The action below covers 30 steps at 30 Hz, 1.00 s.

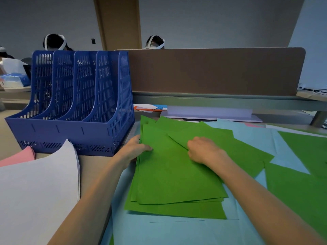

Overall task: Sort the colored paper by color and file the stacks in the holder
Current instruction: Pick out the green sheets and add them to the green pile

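A loose stack of green paper [175, 174] is seen at the centre of the desk, lying on light blue sheets [159, 230], its left edge pinched between thumb and fingers of the left hand [136, 147]. The right hand [203, 149] is laid knuckles-up on the stack at about 1 o'clock from its middle, fingers curled together onto the top sheet. The blue holder [74, 103] stands at 10 o'clock, with white [35, 191] and pink stacks [19, 156] at 8 o'clock.

A brown desk divider [212, 71] fronts a grey wall [212, 20] and a wooden door [120, 22].
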{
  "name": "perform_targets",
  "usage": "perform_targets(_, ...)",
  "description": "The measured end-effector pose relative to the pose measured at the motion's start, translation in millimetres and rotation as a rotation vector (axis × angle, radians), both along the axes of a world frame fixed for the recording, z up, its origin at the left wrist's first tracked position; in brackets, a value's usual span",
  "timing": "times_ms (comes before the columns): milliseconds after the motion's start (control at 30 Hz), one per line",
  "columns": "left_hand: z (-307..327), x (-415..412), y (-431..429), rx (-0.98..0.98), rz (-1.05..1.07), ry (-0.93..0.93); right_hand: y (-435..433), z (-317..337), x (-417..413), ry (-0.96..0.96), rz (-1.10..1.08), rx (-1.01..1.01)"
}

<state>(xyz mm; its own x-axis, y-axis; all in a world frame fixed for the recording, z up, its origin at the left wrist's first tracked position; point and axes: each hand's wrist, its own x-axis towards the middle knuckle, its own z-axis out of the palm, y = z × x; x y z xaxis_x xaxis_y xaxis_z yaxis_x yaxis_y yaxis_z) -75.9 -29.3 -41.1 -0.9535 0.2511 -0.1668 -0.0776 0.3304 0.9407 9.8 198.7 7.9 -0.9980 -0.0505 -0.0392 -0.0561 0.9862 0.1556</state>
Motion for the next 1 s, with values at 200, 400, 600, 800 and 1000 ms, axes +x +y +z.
perform_targets(200, 5.8, 6.8, 2.7, -0.003, 0.012, 0.009, -8.4, -5.3, -14.1, 0.155, 0.035, -0.540)
perform_targets(400, 7.0, 11.1, 5.6, 0.012, 0.055, 0.028, 8.6, -8.3, -25.7, 0.061, -0.074, -0.614)
perform_targets(600, 9.9, 14.8, 15.1, 0.021, 0.016, 0.049, 6.3, -30.3, -27.5, -0.242, -0.129, -0.365)
perform_targets(800, 15.2, 21.4, 19.2, 0.045, 0.003, 0.055, -21.8, -3.4, -27.8, -0.237, -0.072, -0.660)
perform_targets(1000, 30.9, 36.6, 23.2, 0.060, 0.001, 0.334, 27.8, 2.9, -34.7, 0.161, -0.244, -0.913)
